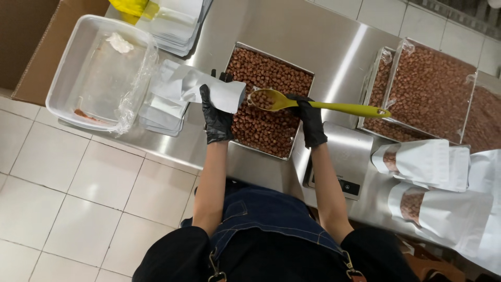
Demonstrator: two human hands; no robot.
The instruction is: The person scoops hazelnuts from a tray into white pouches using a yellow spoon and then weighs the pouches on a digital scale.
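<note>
Yellow-green plastic spoon [313,104] sits loaded with brown nuts over the steel tray of nuts [292,70], long axis near horizontal, bowl aimed at the silvery-white foil pouch [209,89]. Right hand [309,119] grips the neck; left hand [215,116] pinches the pouch, mouth rightward. Filling step; next, I'd judge, tip the bowl into the mouth.
</note>
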